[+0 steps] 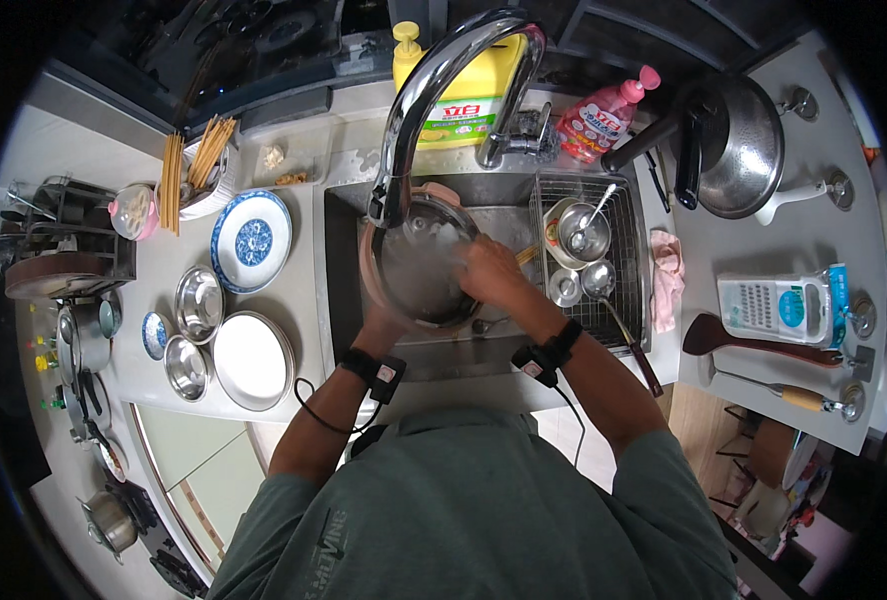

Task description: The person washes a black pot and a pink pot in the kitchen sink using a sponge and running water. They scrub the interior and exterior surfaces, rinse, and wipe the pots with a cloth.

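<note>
A round dark-lined pot with a pinkish outside and side handles [372,279] is tilted in the steel sink [443,369], beneath the chrome faucet [411,97]. My left hand [380,330] is at the pot's lower left; its fingers are hidden behind the pot. Over the right part of the pot's opening is my right hand [488,274], with a blurred pale thing at its fingertips, too unclear to name. Beside the pot, a wire basket [631,300] holds a steel bowl [597,238] with a spoon and a ladle [599,279].
Left of the sink stand a blue-patterned plate [252,240], stacked white plates [252,360], steel bowls [200,304] and chopsticks [171,180]. Behind are a yellow jug [458,90] and a pink pump bottle [601,116]. A pan [747,150] and a grater [770,306] lie right.
</note>
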Available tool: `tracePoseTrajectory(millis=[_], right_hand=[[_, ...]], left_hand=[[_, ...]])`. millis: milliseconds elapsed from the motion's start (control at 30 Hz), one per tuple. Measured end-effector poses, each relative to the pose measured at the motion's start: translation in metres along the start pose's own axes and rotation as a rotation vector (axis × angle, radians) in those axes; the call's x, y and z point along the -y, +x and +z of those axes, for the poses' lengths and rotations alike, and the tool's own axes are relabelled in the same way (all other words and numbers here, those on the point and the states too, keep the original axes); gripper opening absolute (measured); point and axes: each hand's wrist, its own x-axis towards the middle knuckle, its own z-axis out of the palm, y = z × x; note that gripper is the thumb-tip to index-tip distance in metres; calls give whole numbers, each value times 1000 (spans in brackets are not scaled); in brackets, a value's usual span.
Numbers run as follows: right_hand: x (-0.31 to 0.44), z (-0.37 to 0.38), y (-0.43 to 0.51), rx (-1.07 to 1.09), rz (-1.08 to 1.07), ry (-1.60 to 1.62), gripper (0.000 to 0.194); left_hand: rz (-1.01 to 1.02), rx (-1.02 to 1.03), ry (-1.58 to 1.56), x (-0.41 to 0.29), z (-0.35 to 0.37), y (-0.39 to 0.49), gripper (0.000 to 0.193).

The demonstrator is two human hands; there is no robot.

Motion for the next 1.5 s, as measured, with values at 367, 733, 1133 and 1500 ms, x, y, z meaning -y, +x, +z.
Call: tracePoseTrajectory(millis=[367,733,1133,1500], right_hand=[[22,10,25,-42,108,10,39],[-8,9,30,254,537,1292,64],[15,15,0,37,75,64,43],[70,53,4,-119,-263,97,50]], left_hand=[[-55,2,-24,-32,7,-8,81],[-79,-152,-379,-34,-12,-4,76],[51,-277,-599,-43,20,5,68],[-62,-263,88,-30,9,-13,61]])
